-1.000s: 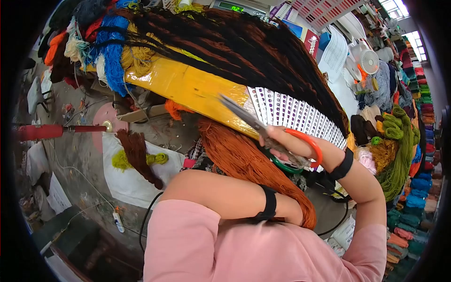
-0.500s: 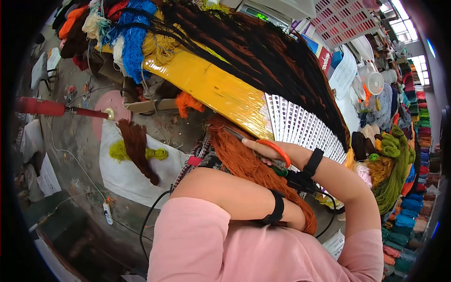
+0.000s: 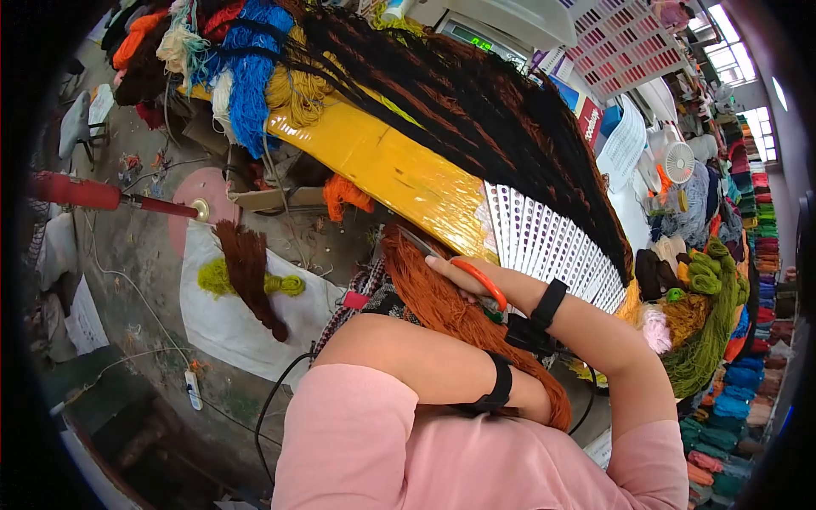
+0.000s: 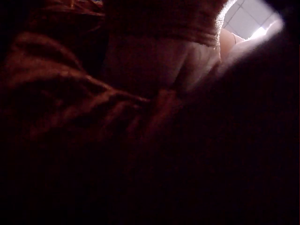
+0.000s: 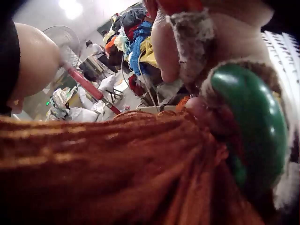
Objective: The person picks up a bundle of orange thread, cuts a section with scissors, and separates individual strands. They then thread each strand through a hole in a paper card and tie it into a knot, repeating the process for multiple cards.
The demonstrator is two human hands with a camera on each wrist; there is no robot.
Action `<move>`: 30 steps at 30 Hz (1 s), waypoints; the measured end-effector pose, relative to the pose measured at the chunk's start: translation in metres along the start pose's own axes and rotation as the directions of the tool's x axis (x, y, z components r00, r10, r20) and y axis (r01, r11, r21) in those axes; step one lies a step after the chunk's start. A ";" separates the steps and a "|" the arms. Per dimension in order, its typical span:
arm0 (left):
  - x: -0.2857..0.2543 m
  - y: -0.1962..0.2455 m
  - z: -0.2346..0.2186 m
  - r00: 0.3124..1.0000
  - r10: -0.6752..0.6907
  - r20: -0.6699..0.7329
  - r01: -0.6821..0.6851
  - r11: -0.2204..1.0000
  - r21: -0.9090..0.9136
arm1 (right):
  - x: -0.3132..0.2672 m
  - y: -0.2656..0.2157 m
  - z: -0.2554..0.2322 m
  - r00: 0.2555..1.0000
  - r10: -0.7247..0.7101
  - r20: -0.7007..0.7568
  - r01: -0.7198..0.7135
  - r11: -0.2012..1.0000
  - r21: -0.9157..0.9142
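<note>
My right hand [image 3: 459,277] holds a pair of scissors by its handles, one loop orange-red and one green [image 5: 255,117], with worn wrapping near the pivot. The scissors' blades [image 3: 416,243] lie over the upper end of a long rust-orange yarn hank [image 3: 442,297], pointing up and left. That hank hangs across the front of my body. At its lower end my left hand [image 3: 537,401] reaches beneath the strands, which hide its fingers. The left wrist view is very dark, showing dim rust yarn [image 4: 51,61] beside skin; I cannot tell how those fingers lie.
Beyond lies a yellow taped board [image 3: 382,166] bearing black-brown yarn [image 3: 476,110] and punched white cards [image 3: 552,242]. A white sheet [image 3: 217,331] with dark brown and green yarn is on the floor, near a red pole [image 3: 102,191]. Cables cross the floor.
My right hand has brought the scissors down from in front of the yellow board onto the rust yarn, then slightly further left. The left arm keeps its place beneath the strands; the head view has shifted.
</note>
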State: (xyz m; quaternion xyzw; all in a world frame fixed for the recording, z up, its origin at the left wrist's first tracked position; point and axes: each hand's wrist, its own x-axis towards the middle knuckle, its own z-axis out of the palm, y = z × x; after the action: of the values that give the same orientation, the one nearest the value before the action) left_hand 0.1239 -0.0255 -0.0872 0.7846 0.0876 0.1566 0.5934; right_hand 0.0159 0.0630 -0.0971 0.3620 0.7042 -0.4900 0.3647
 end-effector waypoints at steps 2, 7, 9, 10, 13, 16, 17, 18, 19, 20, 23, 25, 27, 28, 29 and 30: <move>0.001 0.001 -0.001 1.000 -0.003 -0.001 0.003 1.000 0.000 | 0.006 -0.003 0.001 1.000 -0.015 -0.003 0.015 0.998 -0.053; 0.001 0.003 0.000 1.000 -0.018 0.008 0.018 1.000 0.001 | 0.029 -0.004 0.015 0.924 -0.315 -0.217 0.242 0.920 -0.307; 0.002 0.002 0.001 1.000 -0.025 0.009 0.025 1.000 0.002 | 0.022 -0.019 0.013 0.909 -0.366 -0.201 0.298 0.905 -0.304; 0.002 0.003 0.000 1.000 -0.028 0.010 0.028 1.000 0.003 | 0.013 -0.030 0.011 0.889 -0.416 -0.193 0.354 0.890 -0.287; 0.000 0.004 0.000 0.998 -0.053 0.023 0.053 0.999 0.004 | 0.010 -0.040 0.009 0.776 -0.599 -0.197 0.570 0.800 -0.187; -0.002 0.005 -0.001 0.996 -0.077 0.045 0.077 0.997 0.001 | -0.017 -0.057 -0.001 0.757 -0.625 -0.190 0.620 0.779 -0.092; -0.003 0.005 -0.001 0.995 -0.086 0.053 0.086 0.996 0.002 | -0.018 -0.056 -0.004 0.736 -0.649 -0.194 0.648 0.758 -0.077; -0.003 0.005 -0.002 0.994 -0.096 0.062 0.095 0.995 0.006 | -0.019 -0.056 -0.007 0.714 -0.672 -0.198 0.675 0.735 -0.061; -0.004 0.005 -0.002 0.992 -0.106 0.074 0.106 0.994 0.004 | -0.021 -0.057 -0.009 0.689 -0.695 -0.205 0.702 0.710 -0.046; -0.003 0.007 -0.003 0.991 -0.110 0.080 0.110 0.994 0.005 | -0.025 -0.059 -0.011 0.668 -0.713 -0.215 0.729 0.685 -0.006; -0.007 0.013 -0.008 0.987 -0.132 0.092 0.132 0.991 0.008 | -0.045 -0.067 -0.019 0.610 -0.756 -0.239 0.790 0.603 0.111; -0.013 0.018 -0.013 0.988 -0.138 0.066 0.137 0.990 0.011 | -0.059 -0.068 -0.024 0.592 -0.765 -0.253 0.806 0.559 0.195; -0.030 0.028 -0.024 0.991 -0.130 -0.031 0.130 0.991 0.002 | -0.059 -0.058 -0.034 0.573 -0.758 -0.311 0.806 0.591 0.044; -0.043 0.031 -0.028 0.983 -0.153 -0.097 0.146 0.987 -0.073 | -0.062 -0.049 -0.040 0.510 -0.784 -0.353 0.807 0.578 -0.117; -0.058 0.035 -0.031 0.969 -0.202 -0.144 0.173 0.965 -0.195 | -0.070 -0.035 -0.049 0.452 -0.801 -0.392 0.774 0.571 -0.275; -0.083 0.033 -0.028 0.920 -0.373 -0.118 0.223 0.749 -0.624 | -0.086 -0.023 -0.060 0.533 -0.742 -0.406 0.725 0.648 -0.232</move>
State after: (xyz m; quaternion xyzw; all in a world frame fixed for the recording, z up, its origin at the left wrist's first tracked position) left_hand 0.0349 -0.0363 -0.0605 0.5075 0.2282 0.1707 0.8132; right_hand 0.0275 0.1010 0.0028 0.1333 0.8645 -0.4822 -0.0491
